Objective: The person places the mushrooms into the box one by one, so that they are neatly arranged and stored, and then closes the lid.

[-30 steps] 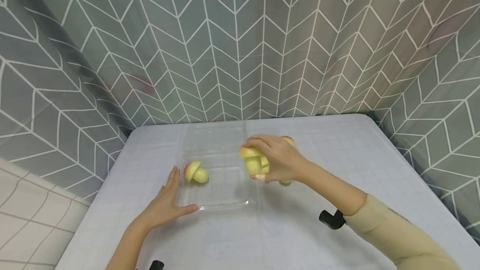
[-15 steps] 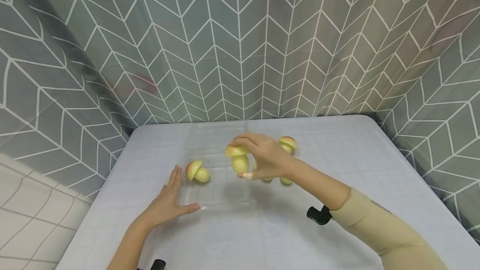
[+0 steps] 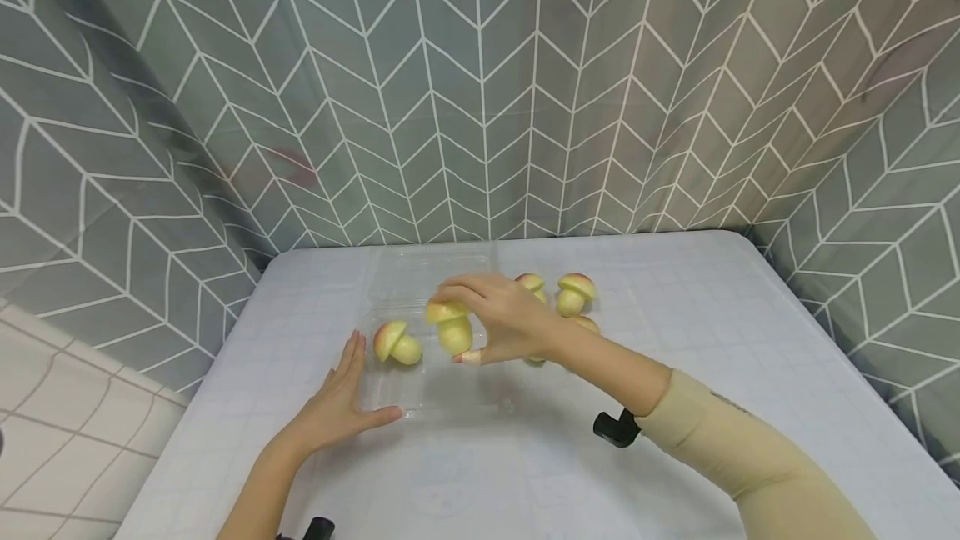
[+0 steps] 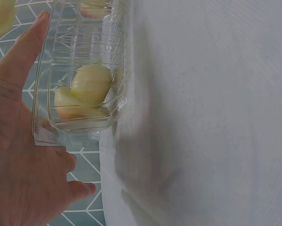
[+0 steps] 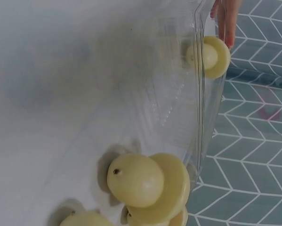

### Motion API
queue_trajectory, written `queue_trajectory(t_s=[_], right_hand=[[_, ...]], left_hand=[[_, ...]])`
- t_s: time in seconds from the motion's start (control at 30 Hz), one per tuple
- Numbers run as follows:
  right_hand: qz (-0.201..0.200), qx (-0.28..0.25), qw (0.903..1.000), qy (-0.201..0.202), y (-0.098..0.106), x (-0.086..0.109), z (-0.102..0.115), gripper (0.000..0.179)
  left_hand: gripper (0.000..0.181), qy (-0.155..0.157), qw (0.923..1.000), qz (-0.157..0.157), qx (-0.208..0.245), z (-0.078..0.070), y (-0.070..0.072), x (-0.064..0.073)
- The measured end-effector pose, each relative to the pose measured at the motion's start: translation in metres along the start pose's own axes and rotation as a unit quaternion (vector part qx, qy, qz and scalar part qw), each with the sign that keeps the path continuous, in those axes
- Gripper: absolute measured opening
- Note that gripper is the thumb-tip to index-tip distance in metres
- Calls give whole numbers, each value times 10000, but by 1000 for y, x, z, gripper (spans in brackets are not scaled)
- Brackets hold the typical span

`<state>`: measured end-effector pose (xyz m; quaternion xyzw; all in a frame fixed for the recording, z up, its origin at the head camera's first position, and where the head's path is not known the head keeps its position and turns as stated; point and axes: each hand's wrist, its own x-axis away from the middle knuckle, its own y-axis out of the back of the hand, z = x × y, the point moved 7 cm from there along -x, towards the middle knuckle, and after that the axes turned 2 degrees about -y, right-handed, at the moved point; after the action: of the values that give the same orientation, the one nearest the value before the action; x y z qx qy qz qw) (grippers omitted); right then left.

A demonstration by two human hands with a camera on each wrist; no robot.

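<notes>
Holding a mushroom-shaped fruit (image 3: 452, 333) above the clear container (image 3: 442, 388), the right hand (image 3: 502, 319) appears mid-placement, the next move probably calling for lowering it beside the similar fruit (image 3: 397, 343) inside, while the left hand (image 3: 335, 407), spread wide, touches the container's side.

Soft light, pale shadows

In the head view, diffuse light is brightening the table (image 3: 675, 348), a faint shadow (image 3: 547, 415) is lying below the right hand (image 3: 510, 319), and corners are looking stretched. Left wrist: glints are streaking the clear container (image 4: 84, 52). Right wrist: everything is looking dimmer.
</notes>
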<state>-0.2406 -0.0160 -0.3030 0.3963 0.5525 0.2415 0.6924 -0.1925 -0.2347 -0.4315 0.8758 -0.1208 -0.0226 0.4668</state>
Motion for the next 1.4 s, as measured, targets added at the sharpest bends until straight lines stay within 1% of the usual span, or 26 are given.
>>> queue_trajectory(t_s=[0.07, 0.23, 0.47, 0.73, 0.9, 1.1, 1.2, 1.27, 1.4], right_hand=[[45, -86, 9999, 62, -4, -2, 3, 73], [216, -210, 9995, 21, -12, -6, 7, 74], [206, -159, 9995, 172, -28, -7, 14, 73], [545, -193, 9982, 169, -48, -7, 20, 73], [957, -112, 9952, 192, -63, -9, 23, 73], [1449, 219, 9886, 357, -84, -7, 25, 72], [1790, 390, 9822, 422, -94, -4, 26, 74], [2067, 474, 9762, 447, -101, -3, 27, 74], [2491, 534, 9654, 552, -112, -1, 29, 71]], left_hand=[[127, 6, 10000, 5, -3, -1, 0, 0], [127, -19, 10000, -14, -22, -1, -1, 1], [127, 8, 10000, -43, -18, 2, -2, 1], [127, -25, 10000, -63, -32, 1, 0, 0], [127, -19, 10000, -59, -35, 2, 0, 0], [127, 5, 10000, -49, -73, 4, -1, -1], [126, 23, 10000, -57, -54, 3, -1, -1], [126, 25, 10000, -56, -44, 2, -1, 0], [126, 28, 10000, -35, -20, 1, -1, 0]])
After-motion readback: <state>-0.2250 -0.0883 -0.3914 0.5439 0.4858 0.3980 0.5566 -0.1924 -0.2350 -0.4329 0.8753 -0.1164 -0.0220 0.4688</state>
